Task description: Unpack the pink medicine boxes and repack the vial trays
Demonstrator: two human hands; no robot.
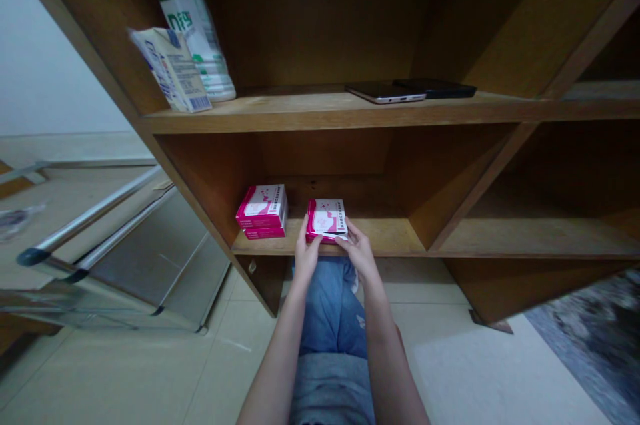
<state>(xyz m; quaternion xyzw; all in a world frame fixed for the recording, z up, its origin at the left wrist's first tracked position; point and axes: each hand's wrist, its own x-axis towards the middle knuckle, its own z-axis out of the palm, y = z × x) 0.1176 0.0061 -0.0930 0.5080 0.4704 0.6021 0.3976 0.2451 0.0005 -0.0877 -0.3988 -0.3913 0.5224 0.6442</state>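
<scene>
Both my hands hold a small stack of pink-and-white boxes (327,217) at the front of the lower shelf (390,238) of a wooden shelving unit. My left hand (306,253) grips the stack's left side, fingers closed round it. My right hand (356,248) grips its right side, fingers pressed on the front edge. A second stack of the same pink-and-white boxes (263,210) rests on the shelf to the left, apart from my hands.
On the upper shelf (310,111) stand a white-and-green bag (193,18) and a blue-and-white carton (173,68) at the left, and two phones (410,90) lie at the right. A metal rack (100,238) lies on the tiled floor at the left. A dark rug (600,331) lies at the right.
</scene>
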